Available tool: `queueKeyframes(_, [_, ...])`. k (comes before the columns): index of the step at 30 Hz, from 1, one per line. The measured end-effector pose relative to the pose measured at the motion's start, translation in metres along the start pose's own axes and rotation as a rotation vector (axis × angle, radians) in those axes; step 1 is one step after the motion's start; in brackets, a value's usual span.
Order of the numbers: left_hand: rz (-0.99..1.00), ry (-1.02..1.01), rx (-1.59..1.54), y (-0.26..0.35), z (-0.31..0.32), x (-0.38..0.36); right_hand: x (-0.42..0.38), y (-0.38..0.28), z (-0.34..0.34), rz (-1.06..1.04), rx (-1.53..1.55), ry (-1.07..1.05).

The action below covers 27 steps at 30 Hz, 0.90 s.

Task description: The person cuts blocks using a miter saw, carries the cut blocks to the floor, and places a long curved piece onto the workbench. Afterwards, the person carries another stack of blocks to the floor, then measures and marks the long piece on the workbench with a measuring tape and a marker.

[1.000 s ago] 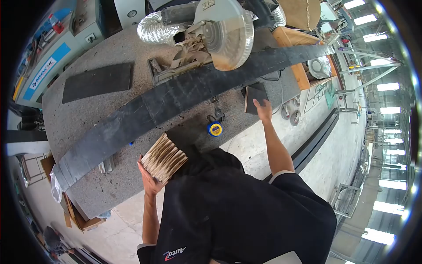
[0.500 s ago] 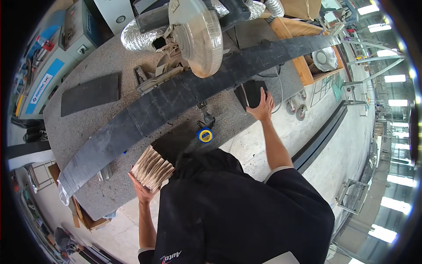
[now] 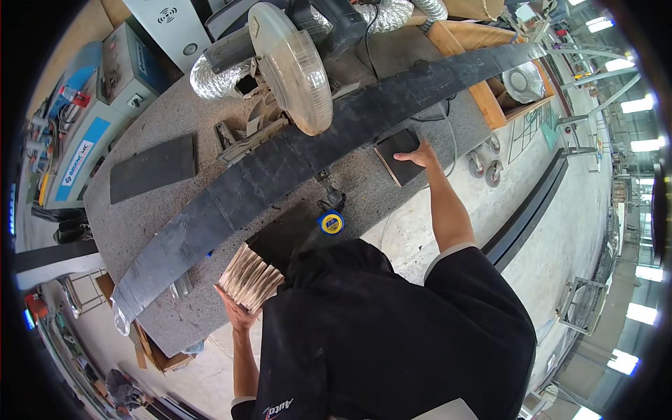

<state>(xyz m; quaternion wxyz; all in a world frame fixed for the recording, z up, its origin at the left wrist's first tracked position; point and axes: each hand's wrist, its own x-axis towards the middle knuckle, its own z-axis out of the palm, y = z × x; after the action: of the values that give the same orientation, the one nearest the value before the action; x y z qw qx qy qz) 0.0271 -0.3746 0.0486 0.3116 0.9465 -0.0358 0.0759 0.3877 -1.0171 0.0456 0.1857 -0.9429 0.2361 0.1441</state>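
My left hand (image 3: 238, 312) is wrapped around the near end of a stack of black-faced panels (image 3: 253, 280), whose rough, pale wood edges show. My body hides part of that stack. On the right, my right hand (image 3: 421, 155) grips a small black board (image 3: 397, 159) at the bench edge, thumb across its top face; its other fingers are mostly hidden. A light wooden edge shows along the board's left side. Between the hands lies a blue and yellow tape measure (image 3: 331, 222).
A miter saw (image 3: 287, 70) with a clear guard and foil ducts stands behind a long black strip (image 3: 280, 164) crossing the grey bench (image 3: 150, 280). A flat black panel (image 3: 154, 168) lies at left. A wooden box (image 3: 490, 105) is at right; a person (image 3: 124, 390) is far lower left.
My right hand has shifted from fingers spread over black pieces with a gap between them to a thumb-over grip on one block-like shape. The left hand stays on the stack; the view has shifted slightly.
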Motion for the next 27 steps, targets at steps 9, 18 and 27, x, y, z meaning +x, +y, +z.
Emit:
queueKeyframes(9, [-0.022, -0.104, -0.061, 0.015, -0.01, 0.016, -0.016, 0.026, 0.024, -0.058, 0.01, 0.272])
queueKeyframes(18, [-0.159, 0.045, -0.06, 0.008, -0.013, 0.008, -0.129, -0.034, -0.034, -0.214, 0.304, 0.158])
queueKeyframes(27, [-0.131, 0.015, -0.118, -0.003, -0.008, 0.002, -0.289, -0.212, -0.047, -0.525, 0.519, -0.314])
